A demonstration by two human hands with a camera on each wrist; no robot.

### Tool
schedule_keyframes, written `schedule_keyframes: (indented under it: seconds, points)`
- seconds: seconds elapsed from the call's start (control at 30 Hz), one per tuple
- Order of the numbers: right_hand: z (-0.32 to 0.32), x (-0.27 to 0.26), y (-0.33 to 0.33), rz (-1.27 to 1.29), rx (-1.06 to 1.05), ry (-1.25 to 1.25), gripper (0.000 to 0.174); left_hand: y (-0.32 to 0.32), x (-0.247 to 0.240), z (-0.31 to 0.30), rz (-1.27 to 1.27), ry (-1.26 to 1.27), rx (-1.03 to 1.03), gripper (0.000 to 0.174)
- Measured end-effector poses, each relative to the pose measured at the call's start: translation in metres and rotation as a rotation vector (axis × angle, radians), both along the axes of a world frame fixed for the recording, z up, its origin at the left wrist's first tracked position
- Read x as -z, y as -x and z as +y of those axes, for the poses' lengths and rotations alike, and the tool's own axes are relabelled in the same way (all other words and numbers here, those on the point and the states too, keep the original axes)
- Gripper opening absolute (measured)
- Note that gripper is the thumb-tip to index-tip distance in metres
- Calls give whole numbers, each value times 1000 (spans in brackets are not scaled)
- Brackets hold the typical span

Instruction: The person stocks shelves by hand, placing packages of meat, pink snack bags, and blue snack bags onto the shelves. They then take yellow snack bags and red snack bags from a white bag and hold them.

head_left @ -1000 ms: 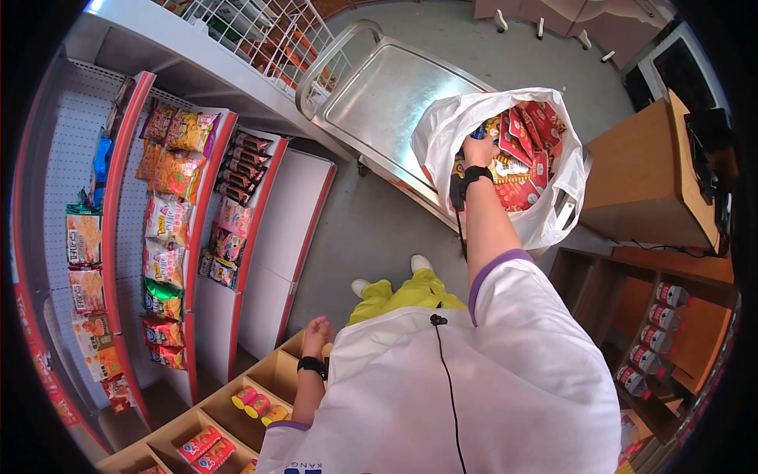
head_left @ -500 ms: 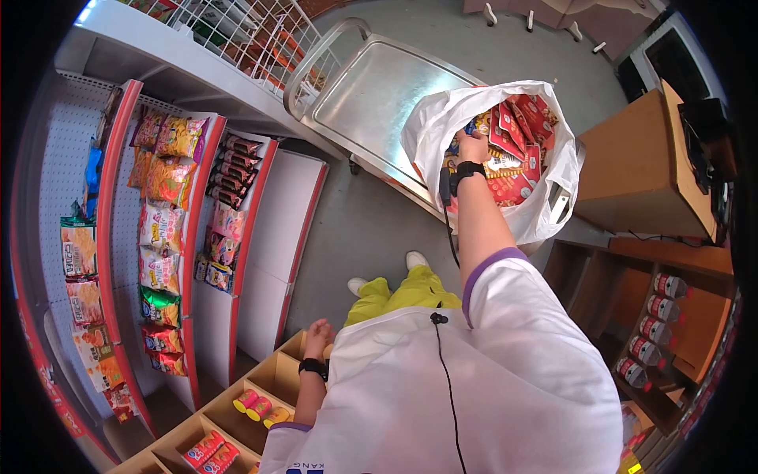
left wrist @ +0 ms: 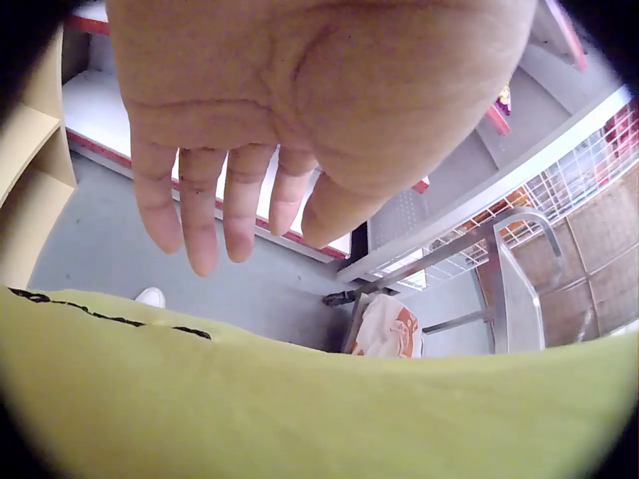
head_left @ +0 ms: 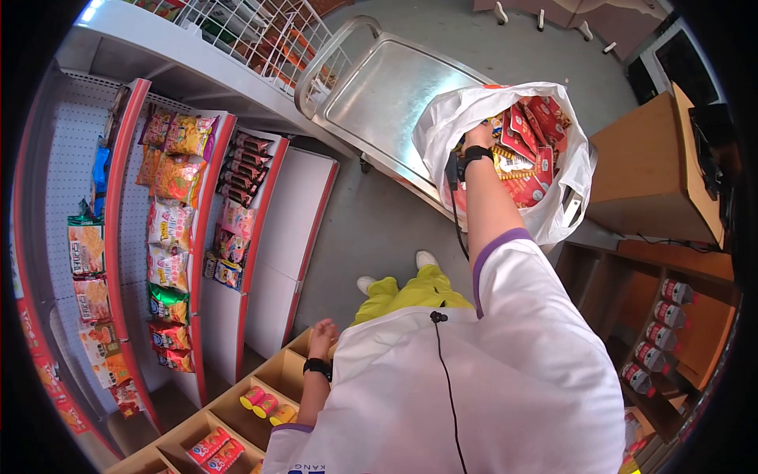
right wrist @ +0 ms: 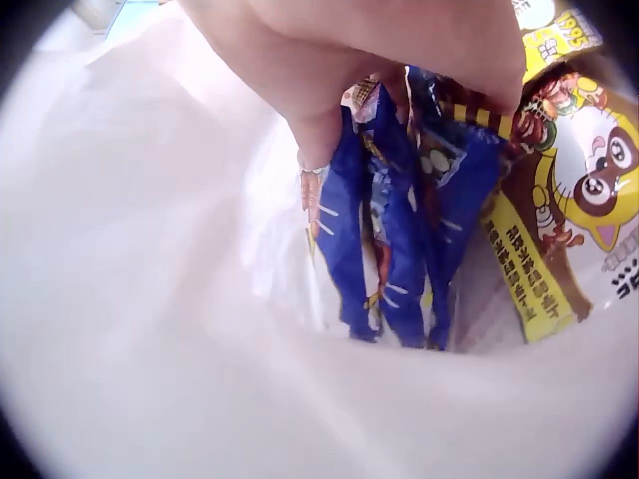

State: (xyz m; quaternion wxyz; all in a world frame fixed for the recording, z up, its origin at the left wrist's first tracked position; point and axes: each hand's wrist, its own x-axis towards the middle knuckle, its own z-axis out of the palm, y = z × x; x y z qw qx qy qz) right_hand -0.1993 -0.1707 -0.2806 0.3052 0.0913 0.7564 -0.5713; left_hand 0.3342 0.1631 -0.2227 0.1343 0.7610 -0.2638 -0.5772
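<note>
My right hand is inside a white plastic bag, its thumb and fingers gripping several blue snack packets that stand on edge side by side. Beside them lies a brown and yellow packet with a cartoon animal face. Red packets fill the far side of the bag. Down by the yellow-green trousers, my left hand hangs with relaxed fingers and holds nothing.
The bag stands on a metal cart. Shelves of bagged snacks line the left, with a wooden compartment unit below. A wooden cabinet and a rack of bottles stand at the right.
My right hand has gone a little deeper behind the bag's near-left rim, so less of it shows. The head view has shifted slightly. My left hand still hangs at the side.
</note>
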Motion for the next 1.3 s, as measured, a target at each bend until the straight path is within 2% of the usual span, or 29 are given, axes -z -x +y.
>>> schedule_keyframes:
  seconds: [0.03, 0.07, 0.13, 0.17, 0.27, 0.3, 0.33, 0.47, 0.53, 0.6, 0.67, 0.8, 0.87, 0.93, 0.97, 1.07, 1.1, 1.17, 1.23, 1.27, 1.3]
  points:
    - [5, -8, -1, 97, -80, -93, 62, 1, -1, -1, 9, -2, -5, 33]
    - [3, 6, 3, 97, -81, -92, 62, 1, -2, -2, 9, -1, -7, 33]
    - [1, 37, 14, 83, -83, 274, 50, 4, -2, -4, 18, 4, -6, 34]
    - [1, 39, 16, 170, -71, 154, 35, 4, -2, -4, 18, 3, -7, 34]
    - [25, 20, 16, 266, -174, 129, 28, 5, -1, -8, 13, 36, 63, 34]
    - [31, 21, 11, 313, -107, 263, 27, 5, 0, -10, 16, 36, 60, 34]
    - [41, 17, 11, 372, -110, 217, 25, 5, 0, -12, 18, 35, 58, 34]
    - [111, -52, 5, 250, -179, 415, 23, 2, 10, -30, 34, 38, 44, 32]
    - [152, -79, 16, 329, -257, 352, 22, 22, -14, -55, 14, 123, 137, 32]
    - [190, -115, 33, 275, -329, 374, 17, 44, -36, -82, -3, 220, 243, 31]
    - [219, -163, 47, 175, -403, 337, 11, 76, -65, -109, 72, 300, 293, 34]
    - [261, -214, 91, 305, -629, 313, 11, 143, -126, -156, 322, 436, 434, 37]
    - [273, -247, 93, 219, -727, 364, 20, 179, -160, -171, 491, 471, 500, 39]
    - [275, -276, 76, 95, -789, 446, 18, 208, -183, -179, 640, 514, 584, 44]
    - [276, -272, 78, -5, -880, 521, 24, 221, -193, -182, 697, 533, 628, 49]
    - [269, -252, 52, -343, -941, 662, 39, 251, -202, -181, 869, 534, 760, 58]
    - [268, -233, 45, -369, -930, 652, 42, 257, -200, -177, 915, 517, 778, 55]
    - [257, -233, 16, -487, -1015, 660, 43, 248, -193, -167, 944, 508, 768, 52]
    - [248, -235, -11, -571, -1065, 641, 42, 230, -177, -152, 1145, -32, 627, 70]
    - [245, -234, -19, -575, -1099, 603, 41, 220, -169, -148, 1138, -27, 601, 70]
    - [240, -234, -26, -583, -1181, 611, 41, 207, -160, -144, 1124, -35, 667, 81]
